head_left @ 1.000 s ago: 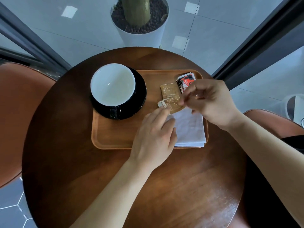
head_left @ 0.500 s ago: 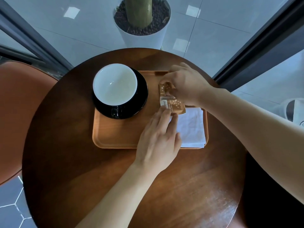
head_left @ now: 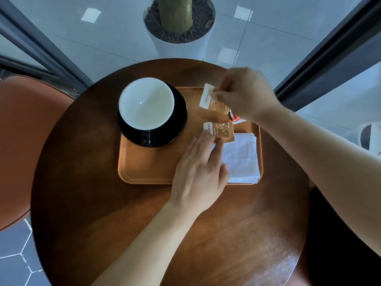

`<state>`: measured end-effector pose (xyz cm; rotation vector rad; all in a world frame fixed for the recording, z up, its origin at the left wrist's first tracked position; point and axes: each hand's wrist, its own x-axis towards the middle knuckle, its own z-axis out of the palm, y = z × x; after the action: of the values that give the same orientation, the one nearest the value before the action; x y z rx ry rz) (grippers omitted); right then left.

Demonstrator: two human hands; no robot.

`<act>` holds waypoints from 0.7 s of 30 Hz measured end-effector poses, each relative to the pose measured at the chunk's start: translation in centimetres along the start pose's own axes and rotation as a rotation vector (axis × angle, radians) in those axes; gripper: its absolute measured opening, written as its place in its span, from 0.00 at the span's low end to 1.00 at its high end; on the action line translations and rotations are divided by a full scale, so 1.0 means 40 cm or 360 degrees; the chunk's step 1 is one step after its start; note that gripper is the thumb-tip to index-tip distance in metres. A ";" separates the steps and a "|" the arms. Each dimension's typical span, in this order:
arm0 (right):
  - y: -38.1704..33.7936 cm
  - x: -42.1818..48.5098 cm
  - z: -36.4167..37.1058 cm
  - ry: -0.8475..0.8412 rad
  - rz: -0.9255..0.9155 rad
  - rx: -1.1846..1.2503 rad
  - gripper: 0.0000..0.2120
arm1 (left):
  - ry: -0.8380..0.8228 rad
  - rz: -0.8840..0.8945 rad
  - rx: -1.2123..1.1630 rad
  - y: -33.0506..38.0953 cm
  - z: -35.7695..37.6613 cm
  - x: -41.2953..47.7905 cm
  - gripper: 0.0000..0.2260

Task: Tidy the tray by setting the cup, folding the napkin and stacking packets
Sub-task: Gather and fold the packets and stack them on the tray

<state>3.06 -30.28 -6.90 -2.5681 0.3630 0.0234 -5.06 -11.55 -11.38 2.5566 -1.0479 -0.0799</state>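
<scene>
A wooden tray [head_left: 148, 170] lies on the round table. A white-lined black cup [head_left: 146, 104] on a black saucer [head_left: 179, 122] fills the tray's left half. A folded white napkin [head_left: 241, 159] lies at the tray's right. My right hand [head_left: 245, 91] pinches a brown packet [head_left: 210, 100] lifted above the tray's far right part. A second brown packet [head_left: 221, 131] lies flat by the napkin's far edge, with my left hand's [head_left: 200, 172] fingertips resting on its near edge. A red packet [head_left: 235, 118] peeks out under my right wrist.
The round dark wooden table [head_left: 226, 234] carries the tray. A white planter [head_left: 181, 36] with a trunk stands on the floor beyond it. Orange chair seats sit at the left [head_left: 22, 131] and lower right. Dark window frames run along both sides.
My right hand has risen from the tray with one brown packet pinched in it, uncovering the second brown packet. My left hand stays with its fingertips on that packet.
</scene>
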 end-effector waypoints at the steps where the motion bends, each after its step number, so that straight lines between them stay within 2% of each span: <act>1: 0.003 -0.012 -0.018 0.0027 0.0093 0.0221 0.10 | 0.0001 0.0004 -0.0002 -0.002 0.000 0.000 0.19; 3: 0.004 -0.050 -0.044 -0.0013 0.0256 0.0614 0.11 | 0.0001 0.0016 0.0013 -0.005 0.002 -0.001 0.19; 4: 0.000 -0.070 -0.047 -0.0067 0.0289 0.0669 0.10 | -0.0003 0.0018 0.0021 -0.006 0.002 -0.002 0.19; 5: -0.001 -0.086 -0.043 -0.0136 0.0271 0.0593 0.09 | -0.0007 0.0019 0.0028 -0.007 0.002 -0.002 0.19; 7: -0.002 -0.106 -0.025 -0.0272 0.0140 0.0182 0.06 | -0.0002 0.0021 0.0051 -0.008 0.001 -0.002 0.20; 10: -0.009 -0.114 -0.006 -0.0296 0.0039 -0.0210 0.04 | 0.0006 0.0018 0.0079 -0.008 -0.001 -0.003 0.20; 16: -0.011 -0.103 0.006 -0.0341 -0.0050 -0.0345 0.05 | -0.0003 0.0023 0.0113 -0.012 0.011 -0.028 0.20; 21: 0.004 -0.115 0.002 -0.0102 0.0038 -0.0081 0.06 | 0.0122 -0.0016 0.0095 -0.015 0.019 -0.037 0.18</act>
<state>-1.42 -29.23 -6.64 -2.6065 0.3732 0.1250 -5.87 -10.40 -12.42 2.5962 -1.0234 0.0470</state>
